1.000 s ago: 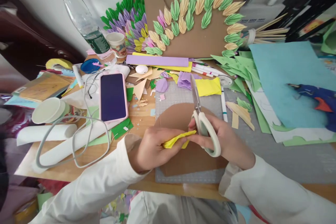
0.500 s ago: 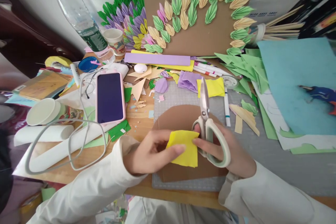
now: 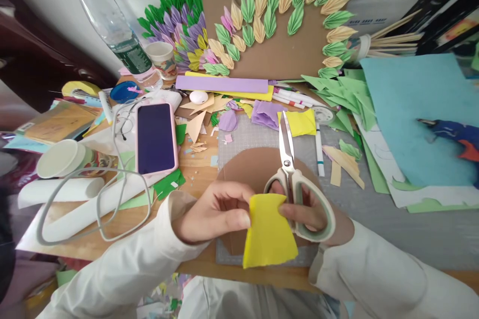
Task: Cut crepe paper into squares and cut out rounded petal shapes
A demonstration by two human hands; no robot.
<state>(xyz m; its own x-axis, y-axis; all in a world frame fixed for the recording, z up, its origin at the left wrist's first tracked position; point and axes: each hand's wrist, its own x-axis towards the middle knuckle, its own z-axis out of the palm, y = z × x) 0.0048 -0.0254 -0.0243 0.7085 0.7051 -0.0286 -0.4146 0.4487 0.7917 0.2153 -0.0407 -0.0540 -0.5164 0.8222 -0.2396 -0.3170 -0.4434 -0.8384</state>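
Note:
A piece of yellow crepe paper [image 3: 269,234] hangs between my hands, its lower edge flared wider than its top. Its left edge is pinched by the thumb and fingers of my left hand [image 3: 220,212]. My right hand [image 3: 314,212] has its fingers through the handles of white-handled scissors [image 3: 287,162], blades pointing away and slightly parted. The right thumb also presses on the paper's upper right edge. Beneath my hands lies a rounded brown cardboard piece [image 3: 247,169] on a grey cutting mat [image 3: 239,134], partly covered by the hands and paper.
Behind stands a brown board [image 3: 277,55] with pleated paper leaves. Folded purple paper [image 3: 265,113] and yellow paper [image 3: 302,122] lie ahead. At left are a phone [image 3: 156,138], a looped cable [image 3: 101,209] and a bottle [image 3: 112,25]; at right, a glue gun [image 3: 452,134] on blue paper [image 3: 396,89].
The yellow paper has come down and opened out longer, with its bottom edge flaring. My left thumb has shifted to its left edge. The scissors have tilted slightly leftward in my right hand.

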